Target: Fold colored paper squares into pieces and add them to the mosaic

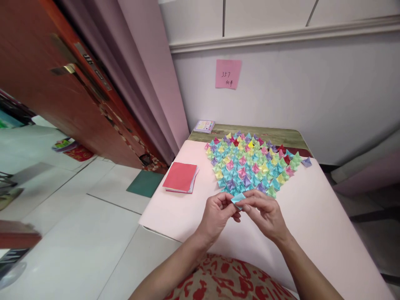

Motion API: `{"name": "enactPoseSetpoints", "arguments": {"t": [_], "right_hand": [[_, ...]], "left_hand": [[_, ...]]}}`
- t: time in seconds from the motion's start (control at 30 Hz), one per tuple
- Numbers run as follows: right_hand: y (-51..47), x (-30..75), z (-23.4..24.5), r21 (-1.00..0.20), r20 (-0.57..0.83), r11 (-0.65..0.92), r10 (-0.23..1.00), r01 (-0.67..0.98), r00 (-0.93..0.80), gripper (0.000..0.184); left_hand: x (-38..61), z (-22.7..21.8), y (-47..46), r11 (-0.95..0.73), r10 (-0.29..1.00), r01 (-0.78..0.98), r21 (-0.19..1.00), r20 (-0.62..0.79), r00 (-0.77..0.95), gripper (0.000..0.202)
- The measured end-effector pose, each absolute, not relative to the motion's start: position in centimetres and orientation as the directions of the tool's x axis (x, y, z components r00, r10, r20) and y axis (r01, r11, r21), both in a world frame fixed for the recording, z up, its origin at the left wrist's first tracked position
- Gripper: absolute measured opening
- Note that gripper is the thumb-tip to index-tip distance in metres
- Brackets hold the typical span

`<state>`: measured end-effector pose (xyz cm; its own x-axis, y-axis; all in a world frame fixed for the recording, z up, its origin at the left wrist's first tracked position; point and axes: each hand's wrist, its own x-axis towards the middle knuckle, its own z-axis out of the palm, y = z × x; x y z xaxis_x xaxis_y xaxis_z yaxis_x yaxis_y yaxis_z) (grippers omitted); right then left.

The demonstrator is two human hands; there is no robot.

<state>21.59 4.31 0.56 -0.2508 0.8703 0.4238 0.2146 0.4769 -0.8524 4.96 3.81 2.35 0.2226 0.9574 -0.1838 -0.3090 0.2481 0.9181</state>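
Near the left side of the pink-topped table (pixel 315 208) lies a stack of red-topped paper (pixel 180 176). To its right, the person's left forearm angles inward, the left hand (pixel 218 211) curled, thumb and fingers pinching one side of a small blue paper (pixel 238 198), which sits between both hands, just in front of a spread of colourful folded papers (pixel 250 162). The right hand (pixel 266 211) meets it from the other side, fingers bent forward, thumb beneath, gripping the same paper.

Holds a blue paper (pixel 238 199) between left hand (pixel 216 213) and right hand (pixel 266 213) near multicolored folded papers (pixel 242 172) atop a pink-covered table (pixel 312 196).
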Motion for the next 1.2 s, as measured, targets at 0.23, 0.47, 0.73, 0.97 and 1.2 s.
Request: {"name": "enactPoseSetpoints", "arguments": {"t": [0.23,0.47,0.73,0.97,1.2], "right_hand": [[3.8,20.7,0.8,-0.943,0.257,0.273,0.961,0.193,-0.105,0.014],[3.7,20.9,1.5,-0.992,-0.089,-0.099,0.989,-0.082,-0.117,0.026],[3.7,21.0,1.3,-0.996,-0.057,-0.065,0.99,-0.054,-0.132,0.027],[3.7,20.9,0.6,-0.998,0.018,0.018,1.0,0.063,-0.003,0.023],[3.5,20.8,-0.2,-0.959,0.193,0.181,0.981,0.217,0.033,0.016]], "left_hand": [[4.4,2.8,3.7,0.203,0.945,-0.252,0.946,-0.122,0.304,0.025],[4.5,2.3,3.6,0.119,0.976,-0.184,0.976,-0.081,0.204,0.025],[4.6,2.3,3.6,0.149,0.97,-0.225,0.963,-0.098,0.222,0.023],[4.2,1.9,4.1,0.053,0.984,-0.102,0.993,-0.035,0.173,0.018],[4.4,1.8,4.2,0.206,0.974,-0.287,0.936,-0.168,0.152,0.024]]}}
